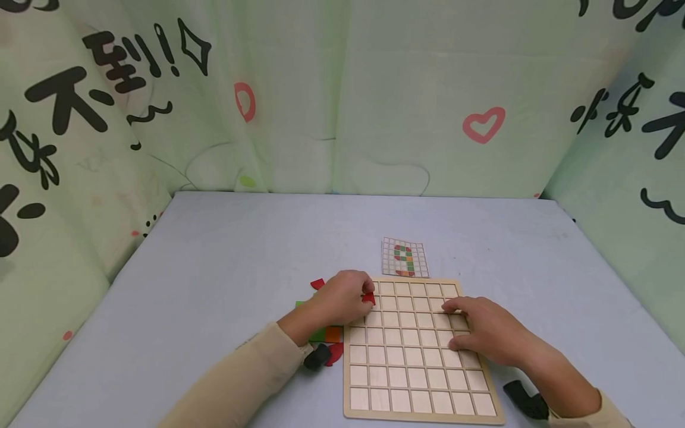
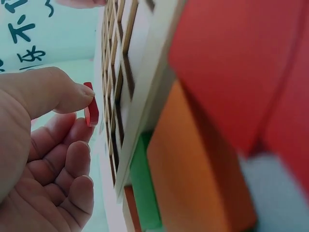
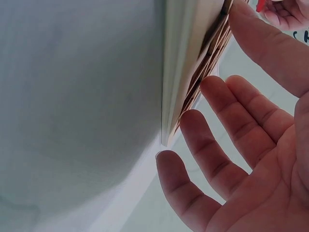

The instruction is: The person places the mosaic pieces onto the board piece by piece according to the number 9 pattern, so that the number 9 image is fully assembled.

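Note:
Between thumb and finger, my left hand (image 1: pixel 342 295) pinches a small red tile (image 1: pixel 368 298) over the upper left part of a wooden grid board (image 1: pixel 424 418). The left wrist view shows this red tile (image 2: pixel 91 107) edge-on, with the other fingers curled loosely below. My right hand (image 1: pixel 489 330) rests at the board's right side, thumb and fingers spread and relaxed over the grid; it holds nothing. In the right wrist view the fingers (image 3: pixel 212 145) lie along the board's edge. The grid compartments in sight hold no tiles.
Left of the board lie loose tiles: an orange tile (image 1: pixel 333 334), a green tile (image 1: pixel 318 335) and red tiles (image 1: pixel 335 353), partly behind the left arm. A printed pattern card (image 1: pixel 389 258) lies beyond the board's far edge. Printed curtains (image 1: pixel 401 101) surround the white table (image 1: pixel 257 238).

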Available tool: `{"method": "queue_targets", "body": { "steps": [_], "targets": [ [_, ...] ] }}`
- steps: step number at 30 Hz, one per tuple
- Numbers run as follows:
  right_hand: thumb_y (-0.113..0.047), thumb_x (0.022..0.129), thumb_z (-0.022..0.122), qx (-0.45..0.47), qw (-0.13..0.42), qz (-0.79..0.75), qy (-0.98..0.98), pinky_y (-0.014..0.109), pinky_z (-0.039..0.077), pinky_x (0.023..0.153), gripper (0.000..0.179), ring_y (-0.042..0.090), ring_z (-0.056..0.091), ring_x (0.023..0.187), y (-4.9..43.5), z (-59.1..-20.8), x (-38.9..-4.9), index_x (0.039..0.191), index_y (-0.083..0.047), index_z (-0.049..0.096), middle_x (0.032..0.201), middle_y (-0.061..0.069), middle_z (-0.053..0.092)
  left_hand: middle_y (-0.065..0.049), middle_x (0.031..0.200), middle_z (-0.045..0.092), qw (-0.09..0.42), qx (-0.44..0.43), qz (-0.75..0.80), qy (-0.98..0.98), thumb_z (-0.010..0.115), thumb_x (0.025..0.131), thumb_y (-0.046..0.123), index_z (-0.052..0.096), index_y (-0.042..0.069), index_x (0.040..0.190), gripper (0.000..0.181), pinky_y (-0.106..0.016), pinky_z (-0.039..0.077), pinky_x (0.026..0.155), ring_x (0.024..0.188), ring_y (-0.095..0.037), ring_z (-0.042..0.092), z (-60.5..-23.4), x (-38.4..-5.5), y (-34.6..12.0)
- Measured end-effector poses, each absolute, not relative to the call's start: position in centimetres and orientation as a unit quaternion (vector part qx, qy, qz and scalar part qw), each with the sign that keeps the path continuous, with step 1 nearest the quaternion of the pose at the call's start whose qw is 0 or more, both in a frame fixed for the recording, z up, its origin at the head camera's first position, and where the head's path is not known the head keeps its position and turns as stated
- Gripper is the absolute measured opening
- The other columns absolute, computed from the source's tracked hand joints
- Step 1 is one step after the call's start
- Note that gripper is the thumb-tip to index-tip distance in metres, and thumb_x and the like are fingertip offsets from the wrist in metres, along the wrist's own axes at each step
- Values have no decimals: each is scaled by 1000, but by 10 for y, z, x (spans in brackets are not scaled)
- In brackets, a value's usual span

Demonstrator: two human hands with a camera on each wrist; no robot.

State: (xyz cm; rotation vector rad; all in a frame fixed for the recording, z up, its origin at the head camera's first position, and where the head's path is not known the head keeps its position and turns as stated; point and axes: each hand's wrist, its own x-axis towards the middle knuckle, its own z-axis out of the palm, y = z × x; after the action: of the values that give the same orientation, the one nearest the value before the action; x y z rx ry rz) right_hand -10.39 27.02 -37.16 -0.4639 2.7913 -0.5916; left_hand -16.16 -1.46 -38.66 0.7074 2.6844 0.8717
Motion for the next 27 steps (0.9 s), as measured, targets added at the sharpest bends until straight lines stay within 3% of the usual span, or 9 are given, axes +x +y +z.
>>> {"method": "queue_targets", "body": {
  "steps": [27],
  "targets": [
    [-27, 79, 85, -158, 119, -205, 958, 53, 45, 90, 56, 39, 56, 114, 269, -373, -103, 125, -5, 63, 122, 12, 64, 3, 86, 60, 141, 255, 221, 931, 73, 90, 14, 69, 8, 104, 16, -21, 46, 69, 81, -13, 53, -384, -161, 13]
  ]
}}
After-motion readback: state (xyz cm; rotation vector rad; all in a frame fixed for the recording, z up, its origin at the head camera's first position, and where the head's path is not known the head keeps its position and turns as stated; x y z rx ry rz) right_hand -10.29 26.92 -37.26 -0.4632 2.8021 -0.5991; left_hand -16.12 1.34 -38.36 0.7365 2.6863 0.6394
